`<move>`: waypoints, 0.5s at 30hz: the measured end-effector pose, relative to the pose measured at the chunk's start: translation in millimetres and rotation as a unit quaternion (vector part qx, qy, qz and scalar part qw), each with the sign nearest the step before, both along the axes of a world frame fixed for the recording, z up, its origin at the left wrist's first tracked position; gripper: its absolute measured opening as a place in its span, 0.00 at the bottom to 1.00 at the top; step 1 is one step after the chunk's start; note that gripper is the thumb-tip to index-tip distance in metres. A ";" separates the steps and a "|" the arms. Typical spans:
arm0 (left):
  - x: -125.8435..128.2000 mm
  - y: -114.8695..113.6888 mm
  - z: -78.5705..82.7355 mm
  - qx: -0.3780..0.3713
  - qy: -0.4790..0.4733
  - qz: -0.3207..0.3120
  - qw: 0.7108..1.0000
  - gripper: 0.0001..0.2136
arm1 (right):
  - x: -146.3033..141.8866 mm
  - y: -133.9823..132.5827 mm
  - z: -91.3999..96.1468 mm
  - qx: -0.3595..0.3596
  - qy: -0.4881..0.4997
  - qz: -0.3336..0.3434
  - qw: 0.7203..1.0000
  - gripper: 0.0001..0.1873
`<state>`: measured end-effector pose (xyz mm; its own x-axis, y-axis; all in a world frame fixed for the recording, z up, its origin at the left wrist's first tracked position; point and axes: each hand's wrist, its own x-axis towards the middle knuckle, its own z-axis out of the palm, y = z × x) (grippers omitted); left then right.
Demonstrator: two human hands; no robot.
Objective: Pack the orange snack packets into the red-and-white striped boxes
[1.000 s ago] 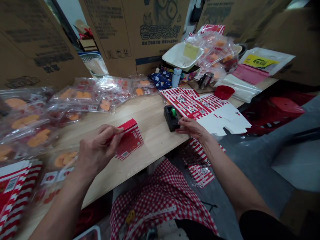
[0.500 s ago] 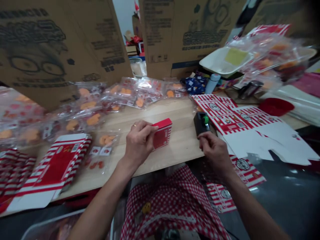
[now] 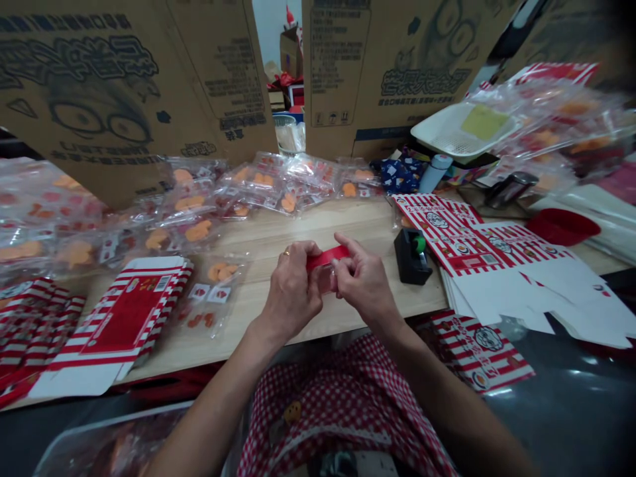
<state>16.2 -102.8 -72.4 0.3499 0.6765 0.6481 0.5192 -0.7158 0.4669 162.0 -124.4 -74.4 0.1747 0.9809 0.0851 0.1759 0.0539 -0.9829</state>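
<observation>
A small red and white striped box (image 3: 326, 257) stands on the wooden table (image 3: 278, 235) just in front of me. My left hand (image 3: 293, 291) grips its left side with curled fingers. My right hand (image 3: 362, 281) is closed on its right side, fingers pressed against the red top edge. Most of the box is hidden behind both hands. A black tape dispenser (image 3: 411, 255) with a green roll sits to the right of my right hand.
Flat striped box blanks (image 3: 477, 245) are stacked at the right, more (image 3: 124, 318) lie at the left. Clear packets of orange snacks (image 3: 199, 205) cover the back and left of the table. Large cardboard cartons (image 3: 124, 86) stand behind. A white basket (image 3: 457, 129) and red bowl (image 3: 561, 226) sit at the far right.
My right hand left the tape dispenser and came over to the box, now closed on its right side. My left hand has kept hold of the box.
</observation>
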 end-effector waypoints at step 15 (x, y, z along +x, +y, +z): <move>3.8 13.3 25.4 -0.077 0.082 -0.010 0.994 0.03 | -4.3 2.9 -16.4 0.040 0.029 -0.017 0.999 0.33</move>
<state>20.0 -89.5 -46.9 0.4562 0.7553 0.4705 0.5841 -0.6531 0.4820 157.6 -121.5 -90.8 0.2150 0.9647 0.1522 0.1216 0.1282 -0.9843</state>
